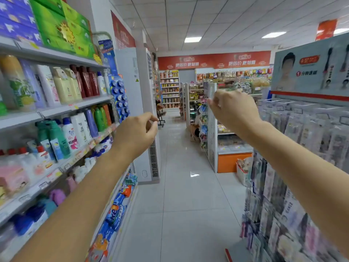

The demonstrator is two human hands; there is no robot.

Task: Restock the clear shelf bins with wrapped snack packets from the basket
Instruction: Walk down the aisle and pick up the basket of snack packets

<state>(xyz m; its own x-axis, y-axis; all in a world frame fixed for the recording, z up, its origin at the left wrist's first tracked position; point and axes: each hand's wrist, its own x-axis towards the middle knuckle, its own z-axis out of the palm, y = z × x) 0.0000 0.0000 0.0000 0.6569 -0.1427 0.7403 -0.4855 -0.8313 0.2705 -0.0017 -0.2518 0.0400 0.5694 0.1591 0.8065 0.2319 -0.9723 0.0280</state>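
1. Your left hand [137,133] is raised at the middle of the aisle. Its fingers are curled in, thumb tip close to the forefinger, and nothing shows between them.
2. Your right hand [235,112] is held a little higher and farther out, its back toward you. The fingers curl downward, but they are blurred and partly hidden, so you cannot tell whether they pinch anything.
3. The two hands are well apart, both bare forearms stretched forward, and neither touches a shelf.
4. To the left of your left arm runs a shelf unit [56,108] with rows of upright bottles [62,86], and green boxes [62,27] are stacked on its top level.
5. Just beyond that unit, on the left, stands a tall white cabinet [145,110] with a vented front.
6. To the right of your right arm is a rack [302,140] of flat hanging packets, under a grey poster board [309,70].
7. Between the two sides lies a pale tiled floor [188,205].
8. Bagged snack packets [232,74] show only far down the aisle on the right, on shelves below a red banner [213,60]. The basket and the clear bins cannot be made out from here.
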